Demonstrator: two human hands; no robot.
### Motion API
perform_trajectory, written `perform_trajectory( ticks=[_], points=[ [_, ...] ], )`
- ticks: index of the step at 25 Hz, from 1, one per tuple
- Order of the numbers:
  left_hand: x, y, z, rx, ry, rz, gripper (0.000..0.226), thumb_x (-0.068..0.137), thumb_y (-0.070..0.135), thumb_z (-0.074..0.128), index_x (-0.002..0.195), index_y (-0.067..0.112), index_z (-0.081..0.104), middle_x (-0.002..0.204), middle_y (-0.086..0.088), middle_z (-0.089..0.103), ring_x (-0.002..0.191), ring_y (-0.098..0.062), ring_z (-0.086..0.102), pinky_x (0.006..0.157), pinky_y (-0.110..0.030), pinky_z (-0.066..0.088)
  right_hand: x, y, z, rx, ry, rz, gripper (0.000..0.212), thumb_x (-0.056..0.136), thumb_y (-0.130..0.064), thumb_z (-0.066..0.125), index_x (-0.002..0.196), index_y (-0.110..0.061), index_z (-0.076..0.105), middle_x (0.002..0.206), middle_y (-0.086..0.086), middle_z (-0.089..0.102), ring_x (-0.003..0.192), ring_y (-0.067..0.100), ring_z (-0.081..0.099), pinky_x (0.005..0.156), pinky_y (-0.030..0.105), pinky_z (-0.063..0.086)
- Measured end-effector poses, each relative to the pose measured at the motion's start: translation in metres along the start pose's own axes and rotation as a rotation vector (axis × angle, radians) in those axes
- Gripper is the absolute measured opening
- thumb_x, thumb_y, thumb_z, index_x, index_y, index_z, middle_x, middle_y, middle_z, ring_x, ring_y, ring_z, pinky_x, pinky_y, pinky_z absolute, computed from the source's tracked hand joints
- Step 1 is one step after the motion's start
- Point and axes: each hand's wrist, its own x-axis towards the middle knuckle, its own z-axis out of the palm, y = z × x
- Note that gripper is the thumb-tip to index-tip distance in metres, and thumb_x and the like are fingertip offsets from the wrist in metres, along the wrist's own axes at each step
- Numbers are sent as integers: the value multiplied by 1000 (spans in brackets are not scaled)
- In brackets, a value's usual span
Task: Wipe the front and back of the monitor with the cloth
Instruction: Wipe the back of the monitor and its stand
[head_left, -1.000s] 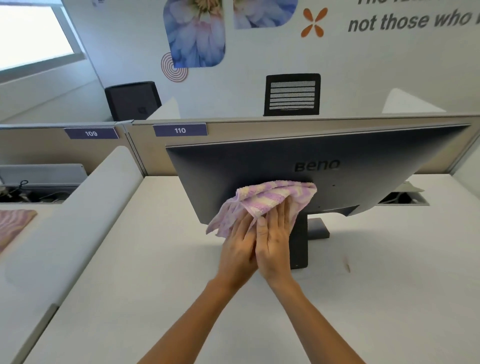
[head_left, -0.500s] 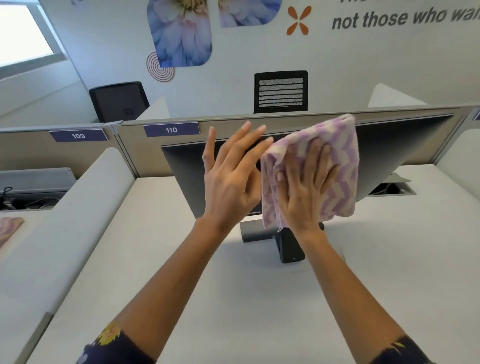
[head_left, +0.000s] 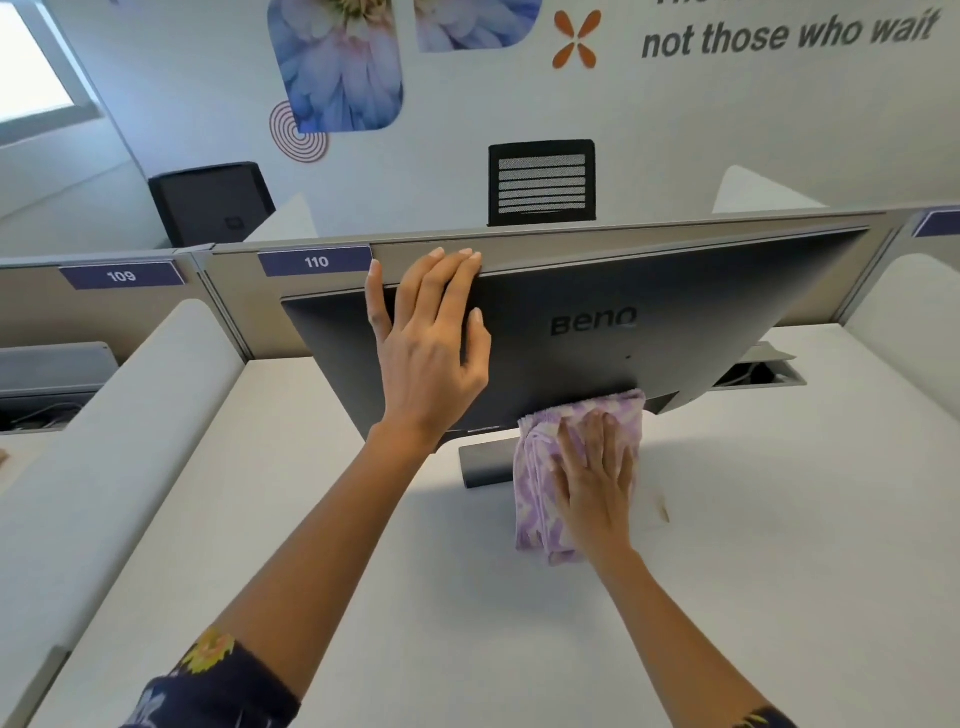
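Monitor (head_left: 675, 332) stands on the white desk (head_left: 779, 597) with its dark grey back toward the camera, the branded shell facing the person and the screen side turned away toward the partition (head_left: 244, 306).

On the left, the left hand (head_left: 431, 358) now lies flat on the upper part of the back panel, fingers (head_left: 447, 275) spread a little and hooked over the top edge, thumb out to the side; half a second ago it hung free in the air beside the cloth. It reads as a brace against tipping.

To the right, the right hand (head_left: 597, 478) has dropped from the upper panel to the stand. Its fingers lie loosely apart and press the folded purple-and-white cloth (head_left: 540, 499) flat against the column, so the stand's neck is hidden; only part of the base (head_left: 485, 462) shows beside the cloth.

This suggests that the back panel's wipe is moving down to the stand. The shell looks matte and even, with no smears that I can make out. Whether the front has been cleaned cannot be told, since it faces away.
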Motion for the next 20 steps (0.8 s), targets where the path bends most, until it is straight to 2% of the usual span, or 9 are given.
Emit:
perform_trajectory(
  ticks=[3, 5, 7, 10, 13, 15, 17, 20],
  points=[
    [-3, 0, 7, 25, 11, -4, 41, 93, 24, 55, 133, 14, 58, 139, 0, 55, 136, -18, 41, 119, -53, 8, 27, -11, -29, 78, 202, -1, 58, 104, -50, 16, 154, -22, 5, 158, 24, 23, 146, 42, 21, 110, 61, 32],
    [-3, 1, 9, 35, 14, -7, 41, 94, 23, 54, 133, 14, 58, 140, 0, 54, 138, -19, 39, 119, -53, 8, 55, -29, -61, 192, 398, 12, 61, 105, -47, 21, 156, -25, -5, 158, 27, 18, 147, 44, 15, 116, 61, 21],
    [-4, 2, 9, 38, 15, -7, 41, 94, 23, 52, 133, 14, 57, 141, -1, 54, 138, -19, 39, 118, -54, 8, 80, -56, -92, 231, 517, -18, 62, 105, -45, 23, 154, -30, -11, 159, 26, 12, 149, 41, 6, 119, 61, 9],
    [-4, 2, 7, 45, 4, -16, 42, 93, 21, 53, 133, 12, 57, 141, -1, 53, 139, -20, 39, 118, -55, 7, 92, -97, -105, 122, 534, -168, 65, 104, -46, 27, 154, -31, -11, 162, 18, 5, 150, 37, 2, 117, 65, 8],
    [-7, 0, 4, 47, -35, -1, 46, 91, 21, 54, 136, 11, 54, 142, -2, 51, 140, -21, 36, 118, -56, 5, 75, -103, -78, -9, 504, -252, 69, 102, -55, 27, 155, -32, -11, 163, 11, -10, 151, 32, -10, 115, 65, 11],
    [-6, 1, 2, 54, -44, -1, 46, 92, 20, 52, 137, 11, 52, 142, -2, 51, 140, -21, 36, 118, -55, 5, 67, -83, -63, -35, 493, -213, 70, 101, -58, 24, 155, -33, -12, 163, 10, -11, 150, 30, -14, 116, 61, 7],
    [-6, 1, 2, 59, -40, -3, 45, 93, 19, 51, 137, 12, 53, 140, -2, 52, 139, -20, 37, 118, -55, 7, 66, -59, -63, 73, 504, -105, 68, 101, -58, 21, 154, -34, -15, 163, 8, -18, 150, 28, -14, 118, 57, 4],
    [-5, 1, 5, 66, -28, -15, 44, 93, 22, 52, 137, 14, 53, 139, -2, 53, 138, -19, 37, 118, -56, 9, 87, -22, -88, 365, 598, 64, 65, 103, -54, 24, 155, -30, -6, 161, 24, 3, 150, 37, 3, 122, 47, 3]
  ],
)
